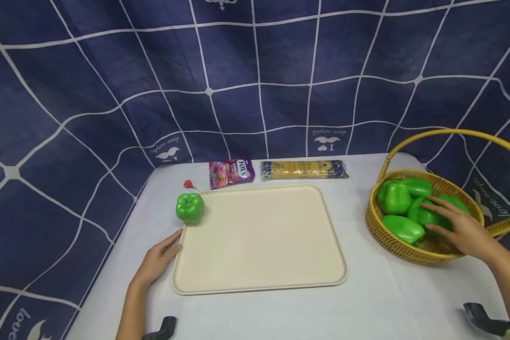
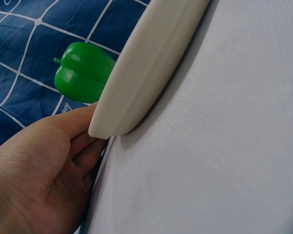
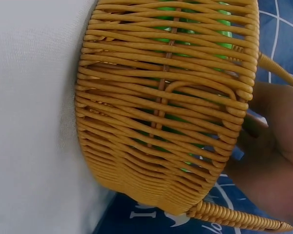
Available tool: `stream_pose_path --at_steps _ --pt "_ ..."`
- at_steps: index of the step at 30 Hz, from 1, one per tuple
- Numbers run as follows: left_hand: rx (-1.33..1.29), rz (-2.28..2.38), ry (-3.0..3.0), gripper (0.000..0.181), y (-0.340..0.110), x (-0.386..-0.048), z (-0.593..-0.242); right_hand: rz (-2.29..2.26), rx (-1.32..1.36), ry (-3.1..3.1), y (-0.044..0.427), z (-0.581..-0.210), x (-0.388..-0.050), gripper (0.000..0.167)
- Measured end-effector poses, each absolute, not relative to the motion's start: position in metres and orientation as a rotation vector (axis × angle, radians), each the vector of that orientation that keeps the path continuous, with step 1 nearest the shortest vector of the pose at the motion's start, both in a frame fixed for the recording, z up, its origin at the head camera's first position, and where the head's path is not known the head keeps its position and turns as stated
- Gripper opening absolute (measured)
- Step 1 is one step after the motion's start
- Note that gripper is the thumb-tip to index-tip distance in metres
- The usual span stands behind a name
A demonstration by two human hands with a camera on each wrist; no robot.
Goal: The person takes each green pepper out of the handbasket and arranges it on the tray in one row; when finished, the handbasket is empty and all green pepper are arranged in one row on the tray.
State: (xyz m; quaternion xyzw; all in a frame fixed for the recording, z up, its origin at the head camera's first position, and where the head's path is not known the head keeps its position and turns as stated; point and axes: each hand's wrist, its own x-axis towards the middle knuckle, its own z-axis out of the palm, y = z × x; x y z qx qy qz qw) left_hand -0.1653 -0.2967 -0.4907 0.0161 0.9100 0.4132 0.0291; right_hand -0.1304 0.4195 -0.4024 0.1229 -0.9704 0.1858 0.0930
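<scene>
My left hand [image 1: 158,259] touches the left edge of a cream tray [image 1: 259,241] with its fingertips. A green bell pepper [image 1: 190,208] sits at the tray's back left corner. In the left wrist view, that bell pepper [image 2: 84,72] shows beyond the tray's side [image 2: 146,68]. At the right, my right hand [image 1: 463,229] reaches into a wicker basket [image 1: 391,244], its fingers spread over a green bell pepper [image 1: 422,212]. Several more green peppers lie around it in the basket. The wicker wall [image 3: 161,102] hides the right fingertips in the right wrist view.
Behind the tray lie a purple candy bag [image 1: 231,173] and a packet of spaghetti [image 1: 303,169]. A small red lollipop [image 1: 189,184] is near the back left corner. The basket's tall handle [image 1: 459,132] arches over it. A blue checked cloth [image 1: 280,71] hangs behind the table.
</scene>
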Motion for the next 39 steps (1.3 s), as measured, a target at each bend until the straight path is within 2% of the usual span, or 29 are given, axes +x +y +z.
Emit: stream_pose_path --at_steps 8,23,32,39 --pt "0.052 1.271 2.807 0.053 -0.296 -0.165 -0.49 0.552 0.413 -2.834 0.424 -0.402 -0.131 0.05" --pt "0.068 1.273 2.806 0.053 -0.297 -0.164 -0.49 0.604 0.185 -2.622 0.42 -0.399 -0.139 0.026" --pt "0.061 1.259 2.81 0.054 -0.296 -0.165 -0.489 0.576 0.188 -2.588 0.42 -0.401 -0.141 0.026" --pt "0.053 1.259 2.804 0.054 -0.297 -0.164 -0.488 0.732 0.215 -2.718 0.425 -0.398 -0.137 0.038"
